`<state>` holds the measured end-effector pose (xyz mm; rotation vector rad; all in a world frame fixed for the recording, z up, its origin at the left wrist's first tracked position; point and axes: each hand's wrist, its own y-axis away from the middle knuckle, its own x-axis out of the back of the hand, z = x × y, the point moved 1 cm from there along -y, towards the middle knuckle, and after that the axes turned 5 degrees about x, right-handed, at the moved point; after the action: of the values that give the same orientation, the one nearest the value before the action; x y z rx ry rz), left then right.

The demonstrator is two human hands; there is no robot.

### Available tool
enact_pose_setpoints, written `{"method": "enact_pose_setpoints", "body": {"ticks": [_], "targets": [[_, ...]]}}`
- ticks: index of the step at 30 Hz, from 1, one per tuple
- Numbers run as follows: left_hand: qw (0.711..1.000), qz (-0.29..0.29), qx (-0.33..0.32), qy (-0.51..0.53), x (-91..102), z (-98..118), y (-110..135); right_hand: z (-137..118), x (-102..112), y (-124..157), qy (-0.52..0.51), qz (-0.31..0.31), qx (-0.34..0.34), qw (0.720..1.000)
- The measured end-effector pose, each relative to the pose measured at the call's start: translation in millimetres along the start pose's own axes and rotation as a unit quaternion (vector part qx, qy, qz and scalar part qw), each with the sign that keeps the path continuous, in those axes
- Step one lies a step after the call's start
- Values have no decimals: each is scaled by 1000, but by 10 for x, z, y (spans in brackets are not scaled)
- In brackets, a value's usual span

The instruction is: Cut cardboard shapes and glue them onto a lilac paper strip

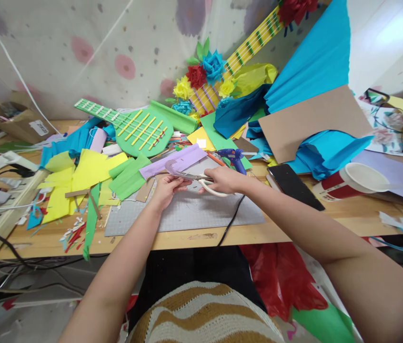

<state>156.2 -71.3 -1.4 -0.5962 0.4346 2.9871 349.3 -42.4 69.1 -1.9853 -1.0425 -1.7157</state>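
My right hand is closed on a pair of scissors with pale handles. The blades point left into a curved piece of lilac paper. My left hand pinches that lilac piece from below. Both hands work above a grey cutting mat on the wooden table. A long lilac paper strip lies just behind the hands.
A blue glue gun with a black cord lies behind my right hand. A black phone and a red-and-white cup lie to the right. Green paper guitar, yellow and green scraps to the left. Blue paper, cardboard and paper flowers at the back.
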Motion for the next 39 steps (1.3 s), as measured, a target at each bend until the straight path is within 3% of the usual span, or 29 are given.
{"method": "enact_pose_setpoints", "body": {"ticks": [4,11,20,24,31,39], "targets": [[1000,-5,0,-9,-11,54,42,15,-5,-7,-10,-6,-5,1000],[996,53,-74,-19,-4,101,65,2,-10,-20,-14,-6,-12,1000],[997,58,-43,15,-40,120,71,29,3,-32,-48,-28,0,998],[997,58,-58,14,-46,111,70,40,46,-47,-65,-56,9,996],[994,84,-71,21,-61,95,71,-6,-18,-44,-38,-17,4,999],[995,81,-50,31,-58,96,66,4,-40,-43,-31,-20,17,999]]}}
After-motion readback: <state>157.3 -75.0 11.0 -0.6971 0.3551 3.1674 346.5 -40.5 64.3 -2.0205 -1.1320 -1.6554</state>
